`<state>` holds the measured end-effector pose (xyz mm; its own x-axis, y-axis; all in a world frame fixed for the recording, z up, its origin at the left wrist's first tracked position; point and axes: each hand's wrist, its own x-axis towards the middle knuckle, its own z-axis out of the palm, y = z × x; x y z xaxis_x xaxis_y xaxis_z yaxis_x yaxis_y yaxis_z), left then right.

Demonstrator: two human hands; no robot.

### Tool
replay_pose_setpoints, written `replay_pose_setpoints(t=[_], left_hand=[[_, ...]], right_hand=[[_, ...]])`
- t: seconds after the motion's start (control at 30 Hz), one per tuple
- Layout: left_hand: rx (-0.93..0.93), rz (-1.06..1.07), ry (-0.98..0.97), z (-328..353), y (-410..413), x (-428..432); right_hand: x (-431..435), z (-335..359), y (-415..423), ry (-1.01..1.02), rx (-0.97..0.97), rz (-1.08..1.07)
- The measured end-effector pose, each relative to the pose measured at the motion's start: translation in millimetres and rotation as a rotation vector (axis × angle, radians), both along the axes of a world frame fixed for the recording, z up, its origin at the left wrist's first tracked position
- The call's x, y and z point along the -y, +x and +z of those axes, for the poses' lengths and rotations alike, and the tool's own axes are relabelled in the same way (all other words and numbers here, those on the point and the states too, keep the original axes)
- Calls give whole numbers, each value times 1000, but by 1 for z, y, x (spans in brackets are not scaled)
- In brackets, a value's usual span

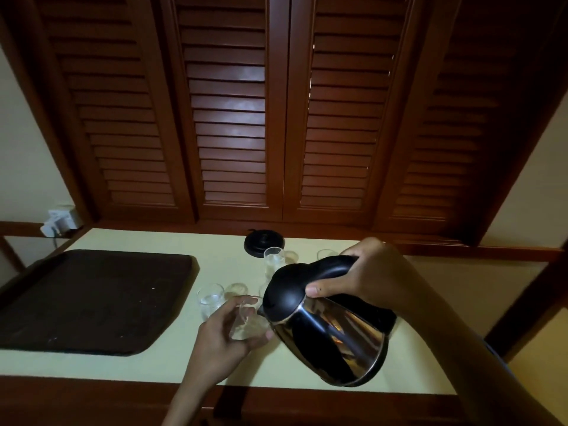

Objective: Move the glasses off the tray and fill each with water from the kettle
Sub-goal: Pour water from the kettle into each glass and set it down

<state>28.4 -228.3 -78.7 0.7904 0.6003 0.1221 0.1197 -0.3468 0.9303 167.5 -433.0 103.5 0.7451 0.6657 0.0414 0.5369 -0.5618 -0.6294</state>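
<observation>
My right hand [362,276] grips the black handle of a steel kettle [325,330], which is tilted with its spout down to the left. The spout sits over a clear glass [246,321] that my left hand [224,336] holds on the counter. Another glass [211,299] stands just left of it, with a third [236,289] behind. Further back stand a taller glass [273,258] and one partly hidden behind my right hand [326,254]. The dark brown tray [92,299] lies at the left with nothing on it.
The black kettle base [263,242] sits at the back of the pale counter [153,364], near the brown louvred shutters [233,118]. A white plug and socket [60,221] are on the wall at far left. The counter's front edge has a wooden trim.
</observation>
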Motion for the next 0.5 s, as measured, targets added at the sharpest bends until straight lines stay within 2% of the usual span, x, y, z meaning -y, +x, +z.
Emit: replay_pose_setpoints(t=[0.23, 0.5], left_hand=[[-12, -25, 9, -9, -6, 6], [-24, -45, 4, -14, -6, 7]], right_hand=[[-6, -1, -4, -90, 89, 21], [-10, 3, -4, -172, 106, 30]])
